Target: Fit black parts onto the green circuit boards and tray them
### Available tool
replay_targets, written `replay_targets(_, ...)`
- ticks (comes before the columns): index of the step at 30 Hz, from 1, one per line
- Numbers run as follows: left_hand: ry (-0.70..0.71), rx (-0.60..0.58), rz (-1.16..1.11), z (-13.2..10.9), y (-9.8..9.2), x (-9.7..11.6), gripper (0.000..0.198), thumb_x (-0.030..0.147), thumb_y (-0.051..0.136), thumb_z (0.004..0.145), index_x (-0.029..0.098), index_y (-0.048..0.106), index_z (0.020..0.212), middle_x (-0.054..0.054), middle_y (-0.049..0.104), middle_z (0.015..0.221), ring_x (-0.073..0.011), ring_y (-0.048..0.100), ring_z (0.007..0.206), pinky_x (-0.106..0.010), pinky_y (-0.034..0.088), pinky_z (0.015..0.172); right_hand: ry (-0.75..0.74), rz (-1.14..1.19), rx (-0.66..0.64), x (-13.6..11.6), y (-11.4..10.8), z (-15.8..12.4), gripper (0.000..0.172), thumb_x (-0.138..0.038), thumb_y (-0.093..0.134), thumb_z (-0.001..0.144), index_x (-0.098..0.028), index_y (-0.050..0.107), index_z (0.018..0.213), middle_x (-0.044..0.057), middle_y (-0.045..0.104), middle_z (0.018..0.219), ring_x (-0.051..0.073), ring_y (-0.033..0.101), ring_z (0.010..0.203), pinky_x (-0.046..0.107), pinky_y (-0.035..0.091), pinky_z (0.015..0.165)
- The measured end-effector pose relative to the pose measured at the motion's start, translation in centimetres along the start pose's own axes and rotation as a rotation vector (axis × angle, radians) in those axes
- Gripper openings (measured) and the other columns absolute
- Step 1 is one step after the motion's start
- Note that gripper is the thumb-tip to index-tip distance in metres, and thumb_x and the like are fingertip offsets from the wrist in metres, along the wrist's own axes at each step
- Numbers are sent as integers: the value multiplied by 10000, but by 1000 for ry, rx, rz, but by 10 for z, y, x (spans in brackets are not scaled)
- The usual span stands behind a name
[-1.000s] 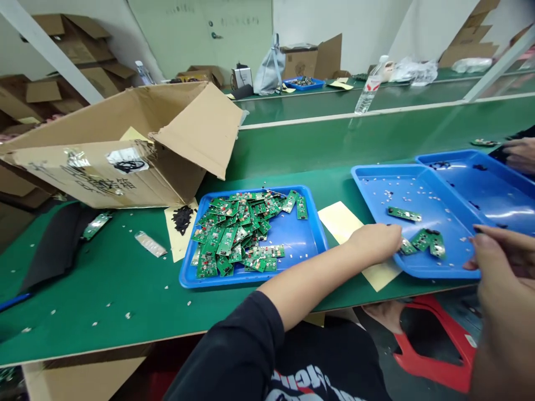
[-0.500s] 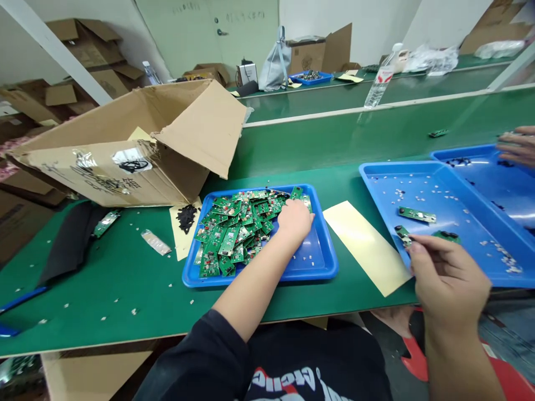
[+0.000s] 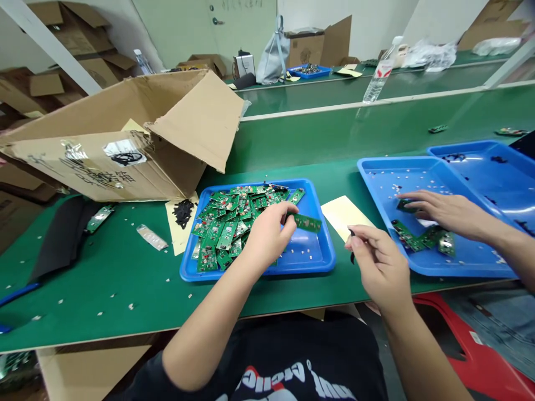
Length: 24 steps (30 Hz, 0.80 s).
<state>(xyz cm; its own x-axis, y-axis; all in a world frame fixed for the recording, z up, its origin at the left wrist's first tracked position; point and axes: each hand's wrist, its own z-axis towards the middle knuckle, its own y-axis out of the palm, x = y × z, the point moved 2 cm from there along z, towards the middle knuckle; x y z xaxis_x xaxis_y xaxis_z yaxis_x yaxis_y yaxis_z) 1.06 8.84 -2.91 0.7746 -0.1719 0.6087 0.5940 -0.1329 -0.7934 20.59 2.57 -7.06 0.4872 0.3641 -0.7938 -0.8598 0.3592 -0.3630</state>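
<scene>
My left hand [image 3: 271,231] pinches the end of a green circuit board [image 3: 307,223], held over the right part of a blue tray [image 3: 257,274]. Heaped in that tray's left and middle are many green boards [image 3: 228,228]. Right of the tray, my right hand [image 3: 382,267] holds a small black piece [image 3: 352,245] between thumb and fingers, by the front end of a yellow paper sheet [image 3: 343,210]. A pile of small black pieces [image 3: 183,213] lies on another yellow sheet [image 3: 172,225] left of the tray.
Another person's hand [image 3: 447,211] is over a second blue tray [image 3: 455,271] holding several boards. A third blue tray [image 3: 501,150] stands beyond. An open cardboard box [image 3: 167,167] is at the back left. A bottle [image 3: 379,75] stands on the rear ledge.
My left hand has lifted a board from the heap. My right hand has moved left, away from the second tray, and now holds a black piece, not a board. Another person's hand has reached into that tray.
</scene>
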Motion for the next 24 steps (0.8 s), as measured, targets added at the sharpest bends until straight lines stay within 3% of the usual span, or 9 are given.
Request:
replay_targets(3,175,19,-237,-30,-8,-1,229,160,465,898,176,654,1026,-43,650,924,-159,611,848,-289,493,775,-17,42,-75,-9,7,1,174,-220,518,928,-194,632,1058,24,640,776,139,642,699,289,564,653)
replay_targets(5,234,-54,-428,-43,-7,-1,250,183,502,873,163,651,1072,-16,598,815,-139,565,741,-266,475,683,-34,66,-136,-17,12,1,179,-211,508,931,-201,634,1058,19,645,773,139,650,701,280,565,654)
replay_targets(9,168,-261,-748,-52,4,3,407,181,565,802,138,614,1204,60,407,651,-90,388,559,-219,359,522,-70,82,-225,-33,19,0,173,-209,526,919,-211,654,1035,30,697,845,141,682,719,261,577,663)
replay_targets(12,93,-339,-935,-53,11,6,381,224,598,790,121,644,1154,72,349,625,-77,329,537,-215,307,501,-58,64,-244,-37,22,-1,164,-221,530,918,-209,660,1016,42,718,889,150,698,730,263,585,672)
replay_targets(15,18,-364,-982,-58,11,9,415,243,605,800,107,618,1191,63,383,643,-77,345,561,-222,316,532,-24,39,-251,-37,22,-2,179,-244,525,927,-204,654,1045,40,718,858,148,698,709,251,581,644)
replay_targets(19,37,-313,-888,-64,3,12,502,205,591,786,121,557,1280,53,418,683,-92,388,609,-243,352,589,2,27,-268,-37,21,-3,241,-269,497,948,-218,639,1136,10,688,751,128,663,614,239,567,586)
replay_targets(24,56,-361,-788,-70,-3,10,477,192,549,797,157,564,1273,43,432,711,-103,402,627,-254,356,597,8,-28,-297,-38,16,3,445,-258,497,945,-209,467,1386,-18,673,681,134,651,593,262,572,617)
